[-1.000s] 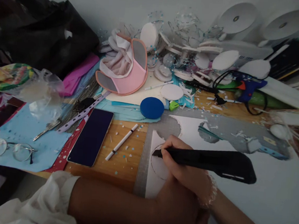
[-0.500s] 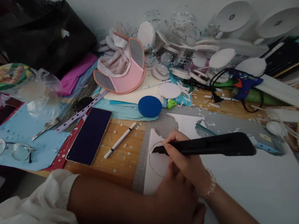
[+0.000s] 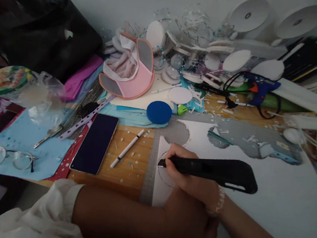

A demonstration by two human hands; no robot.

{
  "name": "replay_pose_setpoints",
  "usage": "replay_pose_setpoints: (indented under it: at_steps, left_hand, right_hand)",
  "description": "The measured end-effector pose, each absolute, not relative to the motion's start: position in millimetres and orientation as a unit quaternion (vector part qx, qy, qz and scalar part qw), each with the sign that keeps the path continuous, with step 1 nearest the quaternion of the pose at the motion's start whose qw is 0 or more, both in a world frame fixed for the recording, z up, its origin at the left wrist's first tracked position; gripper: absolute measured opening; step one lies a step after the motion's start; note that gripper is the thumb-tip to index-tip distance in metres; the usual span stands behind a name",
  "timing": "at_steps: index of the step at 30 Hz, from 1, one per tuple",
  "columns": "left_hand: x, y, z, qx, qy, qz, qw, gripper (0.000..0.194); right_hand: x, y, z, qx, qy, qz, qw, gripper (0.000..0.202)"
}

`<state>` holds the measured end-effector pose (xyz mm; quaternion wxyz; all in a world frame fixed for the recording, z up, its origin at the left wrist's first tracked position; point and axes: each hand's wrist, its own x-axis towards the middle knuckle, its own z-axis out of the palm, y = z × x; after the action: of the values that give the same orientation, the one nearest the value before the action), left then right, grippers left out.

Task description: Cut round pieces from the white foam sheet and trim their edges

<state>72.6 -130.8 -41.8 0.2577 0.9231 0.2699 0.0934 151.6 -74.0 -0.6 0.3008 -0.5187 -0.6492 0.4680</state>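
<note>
My right hand (image 3: 189, 173) grips a black utility knife (image 3: 217, 171), fingers wrapped round its front end. The blade tip touches the left edge of a circle outline (image 3: 166, 177) on a large white sheet (image 3: 267, 202). From the left, my left hand (image 3: 188, 221) reaches under my right wrist and lies on the sheet; its fingers are mostly hidden. Round bites are cut from the sheet's far edge. Beneath it is a grey cutting mat (image 3: 150, 170). A blue disc (image 3: 159, 112) lies beyond the sheet.
Left of the mat lie a white marker (image 3: 127, 148), a phone (image 3: 94, 143), a drawing compass (image 3: 48, 136) and glasses (image 3: 13, 159). A pink visor cap (image 3: 132, 72), white discs (image 3: 179, 95) and a blue glue gun (image 3: 265, 91) crowd the back.
My right hand has drawn the knife blade slightly left and down along the circle's edge. The knife's rear end has swung toward me. My left hand stays nearly in place.
</note>
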Motion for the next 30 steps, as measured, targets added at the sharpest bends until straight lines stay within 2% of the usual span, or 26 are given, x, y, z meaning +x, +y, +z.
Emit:
replay_pose_setpoints:
  at_steps: [9,14,22,25,28,30]
  left_hand:
    - [68.1,-127.5,-31.7,0.946,0.272,0.088,0.154,0.06]
    - [69.9,-130.5,-37.9,0.938,0.278,0.092,0.187,0.059]
    - [70.2,-131.3,-42.0,0.912,0.28,0.097,0.284,0.05]
    - [69.6,-132.2,-42.9,0.911,0.281,0.107,0.283,0.052]
    - [68.8,-129.8,-38.5,0.924,0.284,0.09,0.239,0.055]
    - [67.9,-126.5,-31.8,0.934,0.279,0.076,0.21,0.06]
  right_hand:
    - [161.2,-69.7,-6.8,-0.547,-0.629,0.438,0.336,0.009]
    - [161.5,-70.9,-6.7,-0.517,-0.656,0.465,0.295,0.007]
    - [156.5,-72.7,-2.6,-0.5,-0.653,0.492,0.285,0.005]
    - [152.7,-73.6,-1.0,-0.488,-0.652,0.505,0.287,0.007]
    - [156.9,-69.4,-4.3,-0.482,-0.625,0.522,0.323,0.007]
    - [168.7,-62.3,-9.2,-0.483,-0.527,0.568,0.408,0.005]
